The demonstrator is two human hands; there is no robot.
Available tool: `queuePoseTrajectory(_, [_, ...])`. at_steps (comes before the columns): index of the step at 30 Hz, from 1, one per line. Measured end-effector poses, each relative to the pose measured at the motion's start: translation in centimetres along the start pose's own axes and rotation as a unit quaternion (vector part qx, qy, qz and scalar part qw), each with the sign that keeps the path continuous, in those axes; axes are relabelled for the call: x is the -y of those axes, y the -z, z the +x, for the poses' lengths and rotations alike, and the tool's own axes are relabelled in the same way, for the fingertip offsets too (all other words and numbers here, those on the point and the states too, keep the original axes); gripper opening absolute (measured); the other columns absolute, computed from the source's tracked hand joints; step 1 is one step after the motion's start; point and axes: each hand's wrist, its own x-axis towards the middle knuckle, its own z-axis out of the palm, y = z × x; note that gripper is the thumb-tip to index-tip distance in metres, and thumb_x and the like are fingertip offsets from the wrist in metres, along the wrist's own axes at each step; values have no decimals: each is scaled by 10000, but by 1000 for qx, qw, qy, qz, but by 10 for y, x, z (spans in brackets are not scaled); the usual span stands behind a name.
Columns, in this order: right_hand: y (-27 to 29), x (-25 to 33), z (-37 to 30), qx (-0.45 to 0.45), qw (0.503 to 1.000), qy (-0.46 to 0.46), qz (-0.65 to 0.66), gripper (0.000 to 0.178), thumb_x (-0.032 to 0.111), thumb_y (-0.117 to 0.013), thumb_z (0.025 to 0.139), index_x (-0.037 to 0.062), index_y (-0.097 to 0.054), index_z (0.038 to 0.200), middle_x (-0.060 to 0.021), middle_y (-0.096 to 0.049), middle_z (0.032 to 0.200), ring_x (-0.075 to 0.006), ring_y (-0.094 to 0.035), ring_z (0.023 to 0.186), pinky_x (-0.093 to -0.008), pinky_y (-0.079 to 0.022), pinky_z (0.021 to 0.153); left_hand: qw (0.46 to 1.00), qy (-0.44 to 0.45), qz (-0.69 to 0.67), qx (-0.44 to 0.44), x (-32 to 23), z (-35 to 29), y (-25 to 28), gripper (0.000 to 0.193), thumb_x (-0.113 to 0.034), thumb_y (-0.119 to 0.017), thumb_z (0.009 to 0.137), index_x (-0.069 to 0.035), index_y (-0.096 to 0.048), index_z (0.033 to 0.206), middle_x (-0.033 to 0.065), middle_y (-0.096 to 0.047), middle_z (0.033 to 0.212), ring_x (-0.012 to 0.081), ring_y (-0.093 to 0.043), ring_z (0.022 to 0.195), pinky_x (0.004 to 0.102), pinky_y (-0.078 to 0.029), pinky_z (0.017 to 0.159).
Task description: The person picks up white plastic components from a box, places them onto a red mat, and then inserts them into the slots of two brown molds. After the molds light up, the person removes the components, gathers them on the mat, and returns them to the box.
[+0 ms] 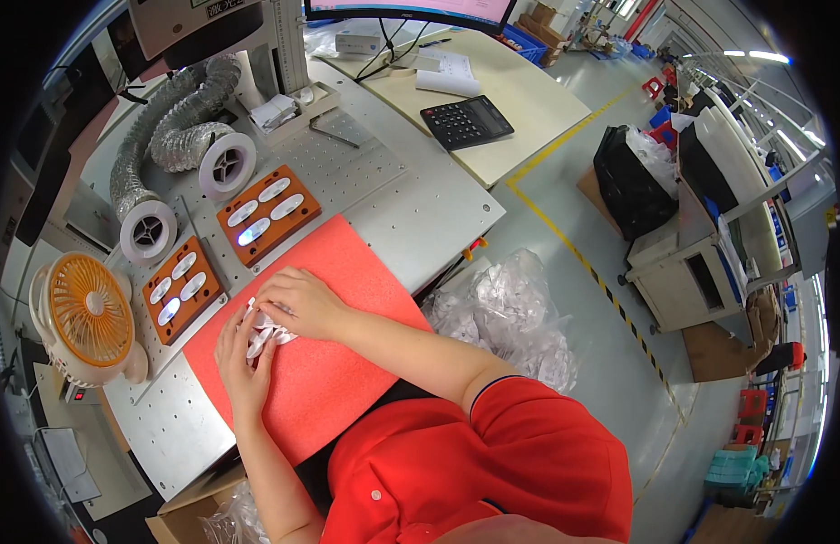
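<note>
A pile of small white pieces [267, 335] lies on the red foam mat [347, 263] in front of me. My left hand [244, 363] curls round its left side, thumb apart from the fingers, with pieces held between them. Over the far side of the pile bends my right hand [302, 304], its fingertips meeting the left ones around a white piece. The hand hides part of that piece. Beyond the mat, an orange-brown fixture [268, 214] and a second orange-brown fixture [182, 290] each carry several white oval pieces; bluish light falls on one oval in each.
Two round duct nozzles [228, 167] on silver hoses stand behind the fixtures. An orange and cream fan [86, 306] is at the left. A calculator [466, 122] lies on the far table. A plastic bag of white pieces [510, 317] sits right of the metal bench [411, 195].
</note>
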Motion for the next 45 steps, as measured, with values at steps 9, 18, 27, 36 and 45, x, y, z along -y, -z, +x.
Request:
queuePoseTrajectory(9, [-2,-1,0,-8,1000,7,1,149,214,-603,887,88,-674,924,-24,-645,981,-249,-545,995,-379,-433,888,1000,2,-1,-2,1,-1,1,484,-157,-705,810,-123,-579,1277,91,-548,1319,287,-485,1242,409,-327,1043])
queuePoseTrajectory(18, [-1,-1,0,-8,1000,7,-2,151,216,-602,887,90,-676,925,-26,-646,986,-249,-545,1004,-379,-432,895,1000,3,-1,-1,1,-1,-1,489,-167,-712,806,-120,-580,1274,95,-546,1321,289,-487,1240,412,-330,1042])
queuePoseTrajectory(27, [0,-1,0,-5,1000,8,-8,151,220,-598,892,95,-675,929,-18,-644,995,-245,-543,1009,-377,-431,892,1000,7,2,16,1,0,1,482,-135,-702,828,-100,-561,1288,92,-531,1348,290,-466,1261,406,-326,1062])
queuePoseTrajectory(36, [-3,0,-2,-4,1000,6,3,150,221,-602,888,95,-675,925,-21,-649,991,-249,-549,1002,-380,-433,892,1000,9,9,11,0,-2,3,492,-121,-708,816,-94,-563,1285,92,-540,1337,293,-476,1252,402,-329,1059])
queuePoseTrajectory(45, [5,-2,3,2,1000,16,-11,139,161,-616,870,68,-680,951,-71,-662,1030,-278,-570,1017,-396,-449,886,1000,-14,-11,-19,6,2,-1,495,-197,-752,754,-149,-618,1229,87,-568,1296,304,-513,1201,421,-378,1003])
